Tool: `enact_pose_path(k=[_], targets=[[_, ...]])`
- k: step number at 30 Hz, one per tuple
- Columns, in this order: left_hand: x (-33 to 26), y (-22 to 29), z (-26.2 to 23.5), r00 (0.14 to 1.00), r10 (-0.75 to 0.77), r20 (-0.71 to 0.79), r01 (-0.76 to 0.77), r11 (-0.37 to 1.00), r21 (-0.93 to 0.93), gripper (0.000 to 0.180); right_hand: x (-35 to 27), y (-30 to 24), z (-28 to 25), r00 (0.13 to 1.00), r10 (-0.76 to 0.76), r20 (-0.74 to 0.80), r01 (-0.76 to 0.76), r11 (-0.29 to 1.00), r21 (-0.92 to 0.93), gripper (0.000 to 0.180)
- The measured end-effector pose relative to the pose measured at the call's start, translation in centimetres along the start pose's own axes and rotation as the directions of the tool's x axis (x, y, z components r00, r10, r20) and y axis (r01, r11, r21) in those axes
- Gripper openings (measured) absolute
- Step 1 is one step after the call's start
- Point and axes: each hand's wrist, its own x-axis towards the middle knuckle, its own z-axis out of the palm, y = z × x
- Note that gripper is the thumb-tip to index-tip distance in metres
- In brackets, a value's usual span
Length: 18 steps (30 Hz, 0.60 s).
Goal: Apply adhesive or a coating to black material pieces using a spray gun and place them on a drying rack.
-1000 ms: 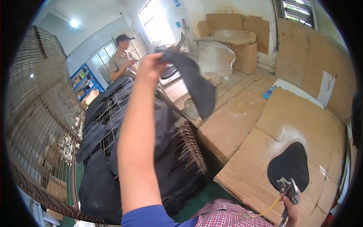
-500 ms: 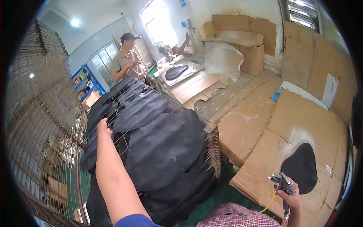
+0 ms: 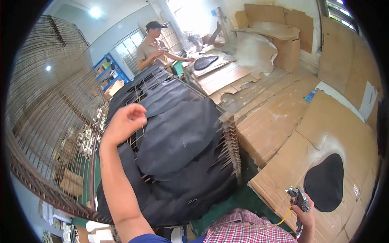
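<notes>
My left hand is raised over the rack of black sheets, its fingers loosely curled with a gap at the thumb and nothing visible in them. Under and beside it, large rounded black leather-like sheets lie overlapping on wire shelves. In my right hand is a metal spray gun with a yellow hose. Just right of the gun, a single black rounded piece lies flat on a cardboard-covered table, with pale overspray around its top edge.
Raised wire racks stand close on the left. A person in a cap works at the far end beside another black piece. Cardboard boxes and panels line the back. A toothed metal rack edge borders the stack.
My left hand has come off the wire shelf and risen nearer, fingers curling. The view has shifted. The far person's hand now reaches toward the black piece there.
</notes>
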Motion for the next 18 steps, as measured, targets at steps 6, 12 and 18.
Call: enact_pose_path(k=[6, 12, 18], targets=[[-12.1, 2.9, 8.4, 0.98, 0.069, -0.186, 0.017, 0.904, 0.427, 0.044, 0.5, 2.4, -3.5, 0.996, 0.004, 0.088, 0.0, 0.999, -0.046, 0.053], [-14.3, -0.2, 12.1, 0.854, 0.132, -0.503, 0.154, 0.86, 0.487, 0.021, -0.3, 0.9, -6.2, 0.996, 0.018, 0.087, -0.01, 0.996, -0.084, 0.054], [-15.0, 2.6, 14.5, 0.84, 0.158, -0.52, 0.182, 0.819, 0.544, 0.019, -2.2, 1.5, -9.4, 0.998, -0.004, 0.057, 0.006, 0.999, -0.036, 0.051]])
